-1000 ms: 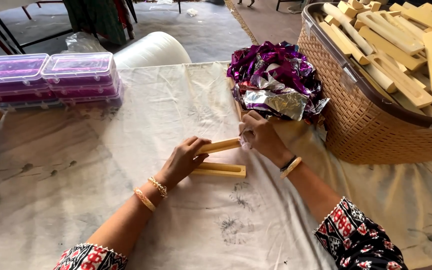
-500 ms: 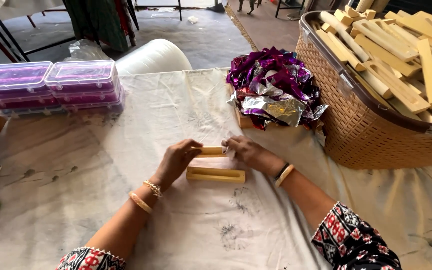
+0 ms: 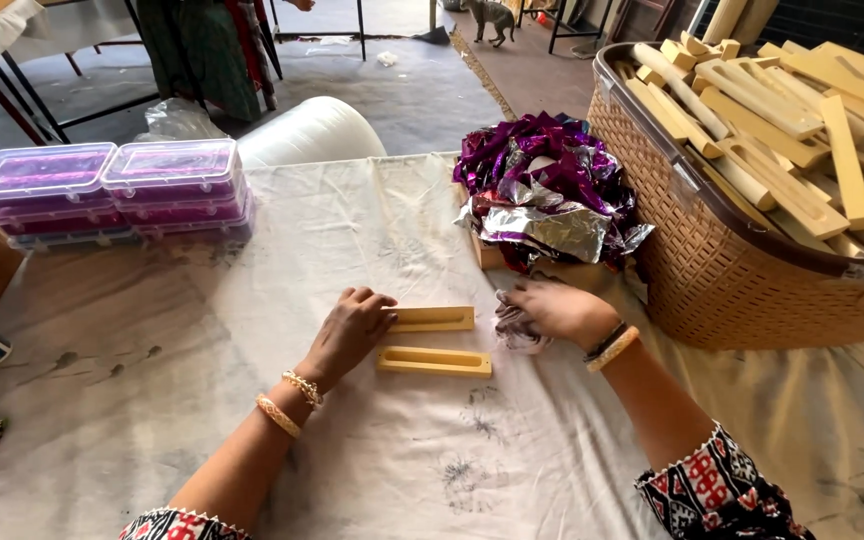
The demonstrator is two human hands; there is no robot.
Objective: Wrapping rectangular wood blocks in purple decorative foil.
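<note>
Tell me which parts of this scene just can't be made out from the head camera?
- What the right hand holds: a crumpled pale bit shows beneath it, but the fingers cover most of it.
- The left end of the upper wooden piece: under the left hand.
- The depth of the woven basket: wooden pieces fill it, and the frame edge cuts it off.
- The box beneath the foil pile: mostly covered.

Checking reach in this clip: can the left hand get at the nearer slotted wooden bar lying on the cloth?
Probably yes. The left hand rests on the farther bar, and the nearer slotted bar lies uncovered just beside it.
</note>
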